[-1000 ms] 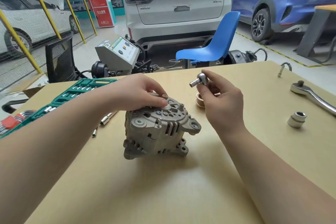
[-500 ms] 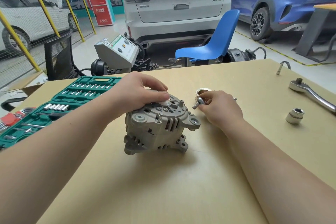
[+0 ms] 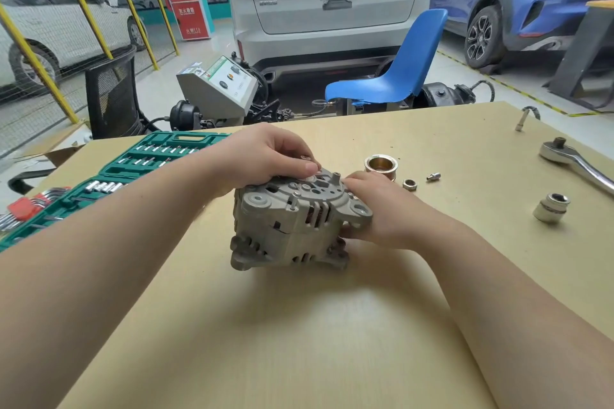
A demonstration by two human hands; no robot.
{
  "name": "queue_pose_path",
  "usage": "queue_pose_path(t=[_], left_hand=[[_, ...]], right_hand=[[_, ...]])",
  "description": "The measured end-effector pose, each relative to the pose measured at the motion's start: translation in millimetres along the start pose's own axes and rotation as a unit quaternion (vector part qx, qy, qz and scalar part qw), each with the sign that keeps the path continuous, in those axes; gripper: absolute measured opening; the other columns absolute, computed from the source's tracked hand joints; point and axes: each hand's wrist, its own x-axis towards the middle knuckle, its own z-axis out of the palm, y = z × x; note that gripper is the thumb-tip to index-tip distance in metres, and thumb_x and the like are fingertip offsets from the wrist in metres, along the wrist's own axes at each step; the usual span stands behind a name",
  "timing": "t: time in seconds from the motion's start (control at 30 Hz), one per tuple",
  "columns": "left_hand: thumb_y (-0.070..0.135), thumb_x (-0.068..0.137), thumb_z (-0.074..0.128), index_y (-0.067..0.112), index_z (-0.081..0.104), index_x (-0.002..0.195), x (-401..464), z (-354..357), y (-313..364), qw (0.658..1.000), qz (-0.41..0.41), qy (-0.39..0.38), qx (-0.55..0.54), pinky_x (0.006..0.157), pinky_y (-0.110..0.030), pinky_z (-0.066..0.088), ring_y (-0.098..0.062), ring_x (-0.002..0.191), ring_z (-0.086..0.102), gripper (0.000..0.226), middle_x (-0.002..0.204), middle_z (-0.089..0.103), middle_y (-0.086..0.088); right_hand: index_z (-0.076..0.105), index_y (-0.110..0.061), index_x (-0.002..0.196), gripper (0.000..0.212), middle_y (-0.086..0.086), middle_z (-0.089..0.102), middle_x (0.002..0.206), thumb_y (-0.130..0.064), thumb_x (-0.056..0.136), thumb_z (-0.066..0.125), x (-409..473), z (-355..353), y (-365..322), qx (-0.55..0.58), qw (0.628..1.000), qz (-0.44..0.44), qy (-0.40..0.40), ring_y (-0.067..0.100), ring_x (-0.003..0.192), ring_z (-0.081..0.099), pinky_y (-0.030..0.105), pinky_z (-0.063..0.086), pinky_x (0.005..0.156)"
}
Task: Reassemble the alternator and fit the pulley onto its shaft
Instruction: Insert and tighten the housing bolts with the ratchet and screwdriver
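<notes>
Alternator gripped by two hands, left hand fingers curled on top, right hand clasping side, one pulley

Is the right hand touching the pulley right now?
Apart. The head view shows the right hand holding the alternator, while the pulley lies on the table behind its fingertips with bare tabletop between.

alternator mid-table, pulley behind (right), toolcase left
</notes>
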Motion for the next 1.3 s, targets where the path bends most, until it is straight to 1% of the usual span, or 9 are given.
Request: queue_pose_path(t=[0.1,0.17,0.27,0.37,0.5,0.63,0.93,1.1,1.3], left_hand=[[0.037,0.091,0.083,0.029,0.086,0.100,2,-7,-11,0.999,-0.001,0.008,-0.048,0.080,-0.023,0.059,-0.012,0.088,0.078,0.012,0.098,0.083,0.008],[0.040,0.085,0.083,0.027,0.086,0.100,1,-13,-22,0.996,-0.001,0.012,-0.087,0.094,-0.030,0.060,-0.022,0.111,0.076,0.020,0.112,0.082,0.001],[0.038,0.083,0.080,0.023,0.085,0.101,-5,-19,-41,0.989,0.005,0.021,-0.146,0.090,-0.024,0.061,-0.025,0.118,0.073,0.024,0.120,0.080,-0.002],[0.032,0.086,0.077,0.021,0.085,0.097,-15,-20,-62,0.975,0.015,0.046,-0.216,0.085,-0.021,0.061,-0.021,0.118,0.074,0.017,0.124,0.079,-0.002],[0.022,0.090,0.072,0.020,0.083,0.091,-27,-16,-79,0.955,0.038,0.077,-0.284,0.085,-0.020,0.060,-0.017,0.117,0.075,0.012,0.125,0.079,-0.004],[0.020,0.091,0.074,0.022,0.084,0.089,-37,-11,-86,0.943,0.062,0.098,-0.312,0.087,-0.020,0.060,-0.017,0.120,0.074,0.010,0.123,0.079,-0.005],[0.017,0.092,0.079,0.011,0.080,0.100,-57,-8,-94,0.958,0.132,0.198,-0.161,0.096,-0.017,0.054,-0.011,0.126,0.068,0.010,0.130,0.076,0.003],[0.041,0.085,0.071,0.033,0.077,0.099,-54,-17,-78,0.982,0.038,0.165,-0.080,0.096,-0.033,0.053,-0.001,0.114,0.069,0.017,0.126,0.072,0.020],[0.073,0.079,0.057,0.049,0.065,0.125,-33,-14,-58,0.990,-0.067,0.126,-0.004,0.098,-0.032,0.043,0.003,0.116,0.061,0.053,0.123,0.066,0.027]], right_hand=[[0.062,-0.043,0.135,0.053,-0.016,0.059,0.120,-0.031,0.086,0.078,1,-4,2,0.097,0.995,0.012,0.013,-0.001,0.103,0.055,0.017,0.042,0.083],[0.060,-0.046,0.135,0.054,-0.019,0.059,0.119,-0.026,0.087,0.074,1,-4,6,0.093,0.995,0.021,-0.016,-0.002,0.102,0.056,0.018,0.041,0.082],[0.038,-0.048,0.154,0.089,-0.023,0.051,0.139,-0.034,0.080,0.084,-3,-3,12,0.054,0.993,0.035,-0.095,0.000,0.122,0.051,0.017,0.040,0.095],[0.013,-0.053,0.161,0.122,-0.021,0.040,0.156,-0.054,0.068,0.093,-1,4,2,0.065,0.996,0.011,-0.068,0.002,0.142,0.038,0.031,0.037,0.115],[0.022,-0.049,0.162,0.115,-0.021,0.047,0.154,-0.065,0.069,0.088,2,17,-17,0.104,0.994,-0.035,0.019,-0.001,0.142,0.041,0.040,0.040,0.118],[0.030,-0.046,0.160,0.115,-0.022,0.055,0.146,-0.052,0.066,0.096,1,35,-29,0.197,0.978,-0.059,0.031,-0.001,0.136,0.049,0.038,0.044,0.114],[0.029,-0.030,0.164,0.119,-0.015,0.053,0.153,-0.039,0.068,0.098,4,49,-32,0.249,0.965,-0.068,0.041,0.002,0.141,0.049,0.041,0.042,0.118],[0.022,-0.034,0.166,0.116,-0.016,0.049,0.156,-0.048,0.074,0.092,1,49,-33,0.226,0.970,-0.080,0.031,0.004,0.144,0.045,0.042,0.040,0.119],[0.023,-0.040,0.164,0.115,-0.021,0.050,0.155,-0.056,0.073,0.091,1,45,-38,0.229,0.969,-0.084,0.036,0.001,0.145,0.044,0.042,0.042,0.118]])
